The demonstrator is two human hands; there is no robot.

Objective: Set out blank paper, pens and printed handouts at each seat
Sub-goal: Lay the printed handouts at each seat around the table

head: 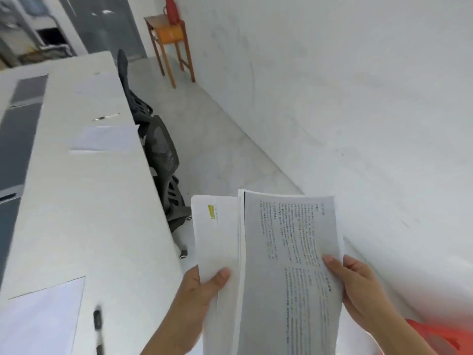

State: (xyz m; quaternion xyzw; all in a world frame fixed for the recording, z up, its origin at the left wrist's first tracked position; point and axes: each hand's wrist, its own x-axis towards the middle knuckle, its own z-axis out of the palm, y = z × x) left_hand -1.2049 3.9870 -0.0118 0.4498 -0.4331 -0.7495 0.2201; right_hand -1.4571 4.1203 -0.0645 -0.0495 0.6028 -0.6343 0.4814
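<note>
Head view: handouts (286, 252) are clamped in the fingers of left hand (197, 295) and right hand (358, 285), ready for dealing. Next, one should be laid beside the pen (97, 326).

The left forearm (166, 334) enters at 6 o'clock and points toward 1 o'clock. The left hand (202, 290) grips a stack of sheets (217, 239), thumb on top, fingers hidden beneath. The right forearm (409, 336) enters at 5 o'clock and points toward 10 o'clock. The right hand (358, 285) pinches the 3 o'clock edge of a printed sheet (289, 239), thumb on top. Both hands are level and apart.
</note>
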